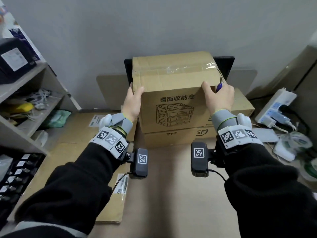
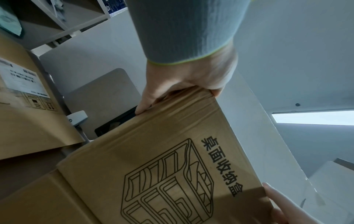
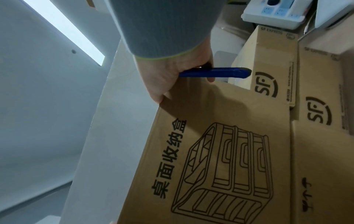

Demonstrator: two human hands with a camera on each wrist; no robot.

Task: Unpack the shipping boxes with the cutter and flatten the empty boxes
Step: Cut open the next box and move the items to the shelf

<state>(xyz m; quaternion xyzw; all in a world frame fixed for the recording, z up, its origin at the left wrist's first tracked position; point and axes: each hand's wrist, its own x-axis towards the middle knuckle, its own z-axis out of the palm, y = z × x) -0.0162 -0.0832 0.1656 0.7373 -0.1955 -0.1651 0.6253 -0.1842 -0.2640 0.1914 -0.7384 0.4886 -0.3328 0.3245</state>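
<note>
A taped cardboard box (image 1: pixel 173 86), printed on its near face with a line drawing of a drawer organiser, sits on top of a flatter box marked SF (image 1: pixel 180 137) in the middle of the work surface, close to the far wall. Clear tape runs across its top. The left hand (image 1: pixel 133 102) grips the box's upper left corner, thumb on top and fingers wrapped round the left side. The right hand (image 1: pixel 218 97) grips the upper right corner, thumb on the near top edge, while its curled fingers also hold a blue cutter (image 3: pixel 214 73), which lies across the palm and juts out to the right; whether its blade is out cannot be told. Behind the box a dark flat panel (image 1: pixel 223 66) leans against the wall. More SF boxes (image 3: pixel 268 63) stand just right of the stack. On the left lie flat cardboard pieces with shipping labels (image 1: pixel 82 129), and beyond them a shelf unit (image 1: pixel 25 83) holds assorted items. On the right a white power strip (image 1: pixel 274 107) with plugs lies near tape rolls (image 1: pixel 298 141).
</note>
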